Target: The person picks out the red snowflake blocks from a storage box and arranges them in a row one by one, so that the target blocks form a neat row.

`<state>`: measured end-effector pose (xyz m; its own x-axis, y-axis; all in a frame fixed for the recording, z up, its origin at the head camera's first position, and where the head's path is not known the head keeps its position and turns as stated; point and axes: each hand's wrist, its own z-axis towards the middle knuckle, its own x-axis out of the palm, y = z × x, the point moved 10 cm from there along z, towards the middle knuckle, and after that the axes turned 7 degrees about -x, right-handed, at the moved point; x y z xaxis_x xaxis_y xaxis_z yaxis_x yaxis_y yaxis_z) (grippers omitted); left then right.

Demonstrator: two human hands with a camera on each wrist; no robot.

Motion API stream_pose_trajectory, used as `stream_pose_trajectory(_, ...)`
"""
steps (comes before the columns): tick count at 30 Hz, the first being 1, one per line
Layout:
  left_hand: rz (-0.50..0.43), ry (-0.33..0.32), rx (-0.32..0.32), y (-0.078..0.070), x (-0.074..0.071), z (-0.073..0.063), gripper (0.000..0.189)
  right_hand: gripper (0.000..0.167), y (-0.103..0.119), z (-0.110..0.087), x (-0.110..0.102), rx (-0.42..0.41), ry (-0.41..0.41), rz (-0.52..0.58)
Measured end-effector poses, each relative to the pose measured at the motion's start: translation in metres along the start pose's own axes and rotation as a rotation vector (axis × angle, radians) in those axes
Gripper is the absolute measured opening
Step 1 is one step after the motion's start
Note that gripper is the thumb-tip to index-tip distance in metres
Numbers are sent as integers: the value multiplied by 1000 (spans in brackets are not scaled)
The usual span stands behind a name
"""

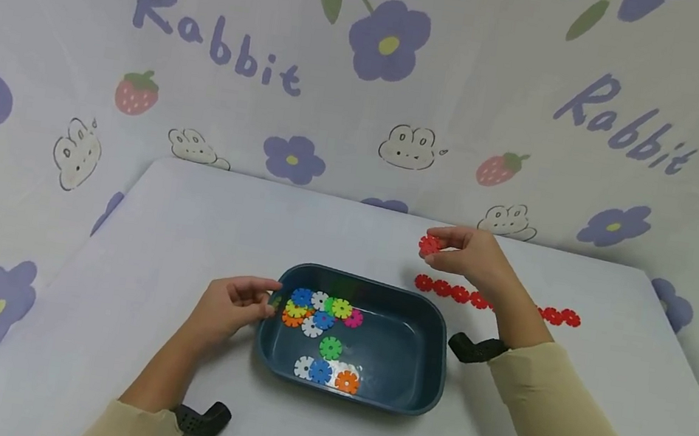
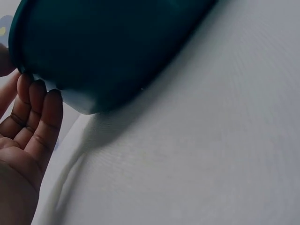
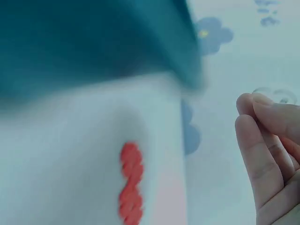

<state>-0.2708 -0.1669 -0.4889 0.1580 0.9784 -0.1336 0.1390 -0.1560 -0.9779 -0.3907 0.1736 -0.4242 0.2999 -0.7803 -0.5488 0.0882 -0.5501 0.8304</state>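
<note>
In the head view my right hand [image 1: 474,258] pinches a red notched plastic disc [image 1: 430,246] between thumb and fingers, above the table. Below it runs a row of red discs [image 1: 460,294], partly hidden by that hand and forearm. The right wrist view shows the hand [image 3: 274,145], but its disc is not visible there; part of the red row [image 3: 131,187] is. My left hand [image 1: 232,309] grips the left rim of a dark teal tray [image 1: 391,399], with fingertips against its outer wall in the left wrist view.
Inside the tray, mostly on its left side, lie several discs in blue, white, yellow, pink, orange and green, including a lone green disc [image 1: 330,348]. The tray stands on a white table [image 1: 202,220]. Behind the table hangs a printed cloth [image 1: 217,110].
</note>
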Motion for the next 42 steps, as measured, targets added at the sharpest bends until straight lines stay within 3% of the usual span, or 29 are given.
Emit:
stream_pose_trajectory(6, 16, 16, 28, 4, -1, 0, 35, 50, -35, 9, 1, 52, -5, -74)
stream_pose_trajectory(9, 7, 16, 29, 4, -2, 0, 36, 48, -40, 12, 5, 26, 14, -165)
stream_pose_trajectory(15, -18, 26, 35, 3, -2, 0, 38, 47, -36, 16, 22, -72, 71, -315)
stream_pose_trajectory(20, -38, 36, 44, 2, -1, 0, 38, 48, -40, 21, 35, -93, 119, -358)
stream_pose_trajectory(28, -40, 38, 58, 0, 0, -2, 39, 44, -29, 22, 51, -208, 174, -432)
stream_pose_trajectory(42, -15, 24, 57, 0, 2, -3, 39, 44, -28, 20, 55, -218, 175, -448)
